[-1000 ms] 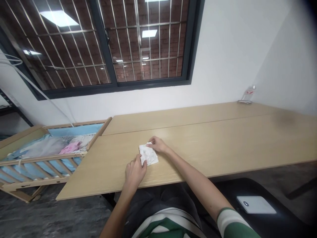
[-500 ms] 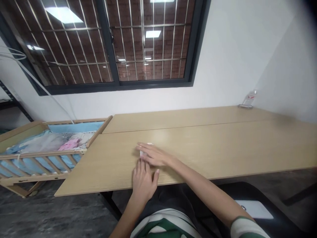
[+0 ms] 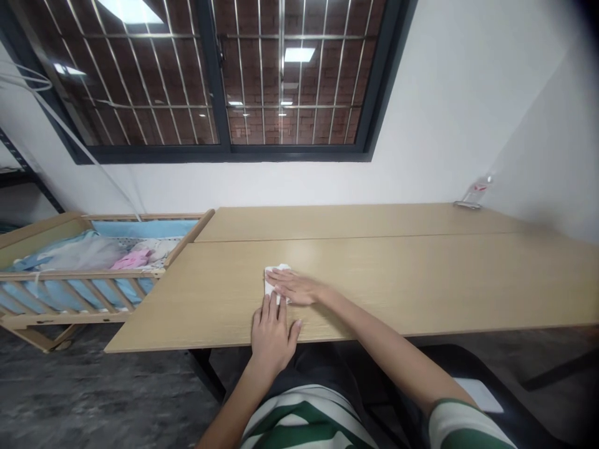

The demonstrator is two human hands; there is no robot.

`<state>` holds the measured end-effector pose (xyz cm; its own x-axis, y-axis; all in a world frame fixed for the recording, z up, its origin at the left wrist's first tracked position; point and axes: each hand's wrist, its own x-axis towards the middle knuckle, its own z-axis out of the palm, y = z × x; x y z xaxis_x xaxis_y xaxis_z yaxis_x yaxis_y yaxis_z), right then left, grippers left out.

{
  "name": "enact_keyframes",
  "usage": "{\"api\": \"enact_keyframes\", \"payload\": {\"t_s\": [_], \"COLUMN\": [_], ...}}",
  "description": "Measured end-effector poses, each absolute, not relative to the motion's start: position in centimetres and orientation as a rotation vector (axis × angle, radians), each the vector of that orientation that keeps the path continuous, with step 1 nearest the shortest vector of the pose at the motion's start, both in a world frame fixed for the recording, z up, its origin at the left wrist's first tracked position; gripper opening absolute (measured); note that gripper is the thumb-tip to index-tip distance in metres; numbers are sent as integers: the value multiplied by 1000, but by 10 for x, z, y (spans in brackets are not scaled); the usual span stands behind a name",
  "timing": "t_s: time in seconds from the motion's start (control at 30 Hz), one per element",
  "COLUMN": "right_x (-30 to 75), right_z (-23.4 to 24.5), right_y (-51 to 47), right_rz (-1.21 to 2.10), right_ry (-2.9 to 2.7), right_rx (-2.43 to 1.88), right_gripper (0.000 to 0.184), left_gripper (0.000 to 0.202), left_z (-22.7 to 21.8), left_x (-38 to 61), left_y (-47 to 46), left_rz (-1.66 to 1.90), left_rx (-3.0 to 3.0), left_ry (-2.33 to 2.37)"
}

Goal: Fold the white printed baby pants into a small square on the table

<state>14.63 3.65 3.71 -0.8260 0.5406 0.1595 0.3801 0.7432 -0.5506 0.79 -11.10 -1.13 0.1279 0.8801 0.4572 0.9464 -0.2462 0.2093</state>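
Note:
A small folded white cloth (image 3: pixel 272 275) lies on the near half of the long wooden table (image 3: pixel 421 274). My right hand (image 3: pixel 296 288) lies flat across it with fingers stretched to the left, covering most of it. My left hand (image 3: pixel 272 333) rests palm down at the table's near edge, fingers straight, their tips touching the cloth's lower edge. Only the cloth's upper left corner shows.
A wooden baby crib (image 3: pixel 70 274) with blue bedding and pink and white clothes stands against the table's left end. A small clear stand (image 3: pixel 472 193) sits at the far right corner. A barred window fills the wall behind. A white flat object (image 3: pixel 477 394) lies low right.
Both hands went from pinching the cloth's corners to lying flat on it. The cloth is now folded smaller. The view has tilted slightly.

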Motion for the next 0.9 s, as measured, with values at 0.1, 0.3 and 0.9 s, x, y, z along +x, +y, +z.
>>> {"api": "enact_keyframes", "payload": {"t_s": [0.1,0.3,0.9], "right_x": [151,155,140], "right_z": [32,16,13], "right_y": [57,75,20], "right_rz": [675,589,259], "right_ry": [-2625,-2549,-2122], "right_rx": [-765,-836,-1217], "right_gripper": [52,57,19], "left_gripper": [62,62,38], "left_z": [-13,-14,32], "left_x": [8,6,-41], "left_y": [-111,-111,-47], "left_rz": [-748,-773,-450], "left_rx": [-2263,-2278,-2371], "left_ry": [-1858,-1833,-2186]}}
